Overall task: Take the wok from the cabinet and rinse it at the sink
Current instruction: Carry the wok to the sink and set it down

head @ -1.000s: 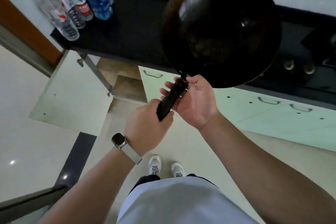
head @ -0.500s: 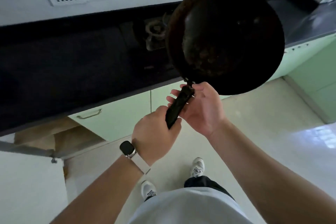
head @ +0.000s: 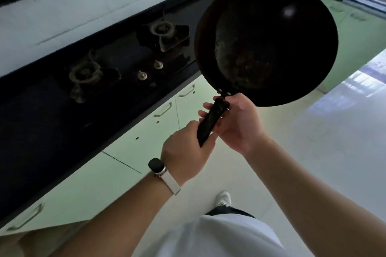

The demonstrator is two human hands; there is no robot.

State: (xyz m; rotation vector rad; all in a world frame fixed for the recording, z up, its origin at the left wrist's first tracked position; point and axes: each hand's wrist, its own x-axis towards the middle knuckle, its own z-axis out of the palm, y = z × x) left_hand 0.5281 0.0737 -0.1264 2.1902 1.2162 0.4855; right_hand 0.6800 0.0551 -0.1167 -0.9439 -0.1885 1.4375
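Holds up a big round black metal wok [head: 271, 37]. Squeezes its handle [head: 210, 126] end in the left hand [head: 183, 156], and curls the fingers [head: 205, 108] of the right hand [head: 238, 125] round it higher up.

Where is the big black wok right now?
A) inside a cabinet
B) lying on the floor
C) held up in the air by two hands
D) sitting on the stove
C: the left hand and right hand both hold the handle, and the wok is lifted in the air beside the stove, not resting on anything.
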